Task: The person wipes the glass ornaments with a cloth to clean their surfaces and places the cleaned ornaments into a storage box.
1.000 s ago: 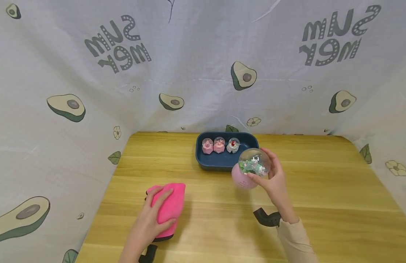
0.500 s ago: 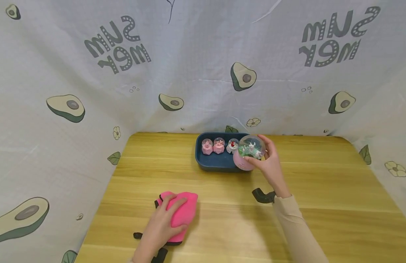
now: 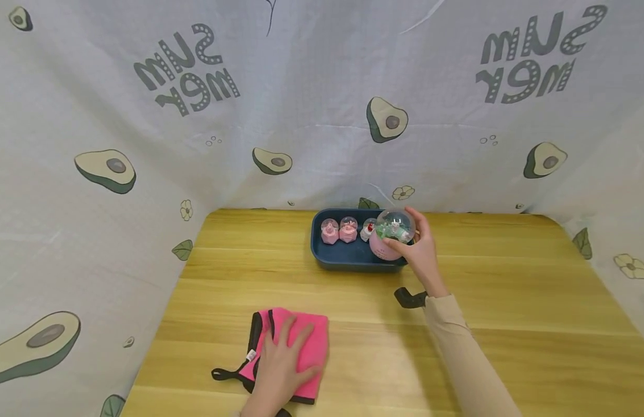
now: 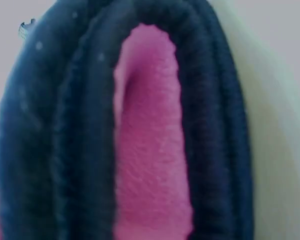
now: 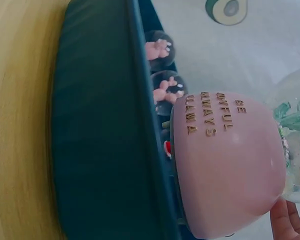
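My right hand (image 3: 424, 255) grips a large snow globe (image 3: 385, 248) by its clear dome, thumb on the near side. Its pink base, with raised gold lettering, shows low over the right end of a dark blue tray (image 3: 348, 266). Part of the base sits behind the tray's near wall in the right wrist view. Spread fingers of my left hand (image 3: 280, 362) rest on a folded pink cloth (image 3: 315, 347) with black edging and a hanging loop. That cloth's folded layers (image 4: 150, 150) fill the left wrist view.
Inside the tray stand two small pink snow globes (image 3: 329, 233) and a white one (image 3: 367, 231) with a red piece, partly covered by the large globe. The tray is near the back edge of the wooden table (image 3: 238, 266), before an avocado-print curtain (image 3: 311, 87).
The right hand has carried the large snow globe back and slightly left, over the tray. The left hand has moved the cloth rightward onto the table, and its fingers have spread.
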The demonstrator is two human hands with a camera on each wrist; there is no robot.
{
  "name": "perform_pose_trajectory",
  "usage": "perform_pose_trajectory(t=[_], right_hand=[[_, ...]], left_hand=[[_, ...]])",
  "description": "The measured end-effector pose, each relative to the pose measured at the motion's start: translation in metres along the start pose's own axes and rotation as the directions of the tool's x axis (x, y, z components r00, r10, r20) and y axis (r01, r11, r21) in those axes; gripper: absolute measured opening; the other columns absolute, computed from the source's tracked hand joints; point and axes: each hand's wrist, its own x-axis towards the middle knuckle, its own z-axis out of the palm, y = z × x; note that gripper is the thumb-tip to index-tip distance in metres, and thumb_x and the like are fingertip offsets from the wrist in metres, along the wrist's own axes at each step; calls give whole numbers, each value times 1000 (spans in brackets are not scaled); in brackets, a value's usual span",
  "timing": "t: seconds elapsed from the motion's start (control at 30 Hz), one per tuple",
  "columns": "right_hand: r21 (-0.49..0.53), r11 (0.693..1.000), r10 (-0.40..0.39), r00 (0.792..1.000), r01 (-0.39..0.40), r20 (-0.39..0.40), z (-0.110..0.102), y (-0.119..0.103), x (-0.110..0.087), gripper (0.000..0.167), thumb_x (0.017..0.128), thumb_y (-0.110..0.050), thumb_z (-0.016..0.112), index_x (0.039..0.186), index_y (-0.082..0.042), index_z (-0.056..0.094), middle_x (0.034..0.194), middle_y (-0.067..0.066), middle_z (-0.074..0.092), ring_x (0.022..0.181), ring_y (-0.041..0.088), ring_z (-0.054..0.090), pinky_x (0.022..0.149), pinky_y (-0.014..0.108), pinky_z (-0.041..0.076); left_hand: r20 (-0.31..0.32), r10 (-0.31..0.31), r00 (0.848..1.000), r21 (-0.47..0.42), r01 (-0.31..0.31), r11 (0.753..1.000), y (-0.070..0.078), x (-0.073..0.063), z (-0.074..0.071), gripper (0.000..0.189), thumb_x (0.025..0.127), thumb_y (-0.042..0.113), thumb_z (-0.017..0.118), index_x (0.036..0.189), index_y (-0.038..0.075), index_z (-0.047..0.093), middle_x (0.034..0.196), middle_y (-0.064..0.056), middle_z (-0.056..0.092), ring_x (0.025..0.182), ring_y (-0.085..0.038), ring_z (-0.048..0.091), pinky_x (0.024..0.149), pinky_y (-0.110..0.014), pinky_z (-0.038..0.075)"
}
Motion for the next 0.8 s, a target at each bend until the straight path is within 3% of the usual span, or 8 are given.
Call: perform_pose_trajectory(t=[0.13, 0.27, 0.53, 0.8], right_hand=[[-33, 999, 15, 1000, -15, -4, 1, 21, 6, 81, 77, -3, 77, 145, -7, 34, 143, 15, 37, 121, 27, 38, 97, 30, 36], [-55, 998, 24, 1000, -24, -1, 2, 30, 7, 81, 76, -6, 79, 144, -8, 35, 141, 16, 39, 122, 29, 38, 101, 39, 35], [-99, 993, 62, 997, -57, 45, 2, 42, 8, 84, 76, -6, 79, 145, -8, 32, 143, 19, 37, 126, 32, 37, 108, 49, 29], [-194, 978, 98, 991, -79, 91, 1, 48, 7, 83, 77, -8, 79, 144, -6, 32, 138, 25, 39, 122, 38, 40, 104, 53, 33]], left_hand=[[53, -22, 998, 3, 22, 1000, 1, -2, 8, 80, 75, 54, 73, 142, 22, 45, 148, -22, 26, 120, -73, 15, 93, -78, 19], [88, -56, 995, -1, 56, 998, 1, -4, 13, 84, 75, 59, 69, 146, 25, 40, 152, -20, 18, 124, -71, 1, 94, -80, 7], [128, -80, 989, -21, 83, 996, 2, -4, 15, 86, 76, 63, 66, 148, 26, 35, 154, -20, 11, 126, -69, -7, 92, -81, 2], [119, -82, 990, -5, 83, 997, 3, -4, 14, 87, 75, 63, 66, 148, 26, 36, 154, -20, 14, 126, -69, -4, 92, -82, 3]])
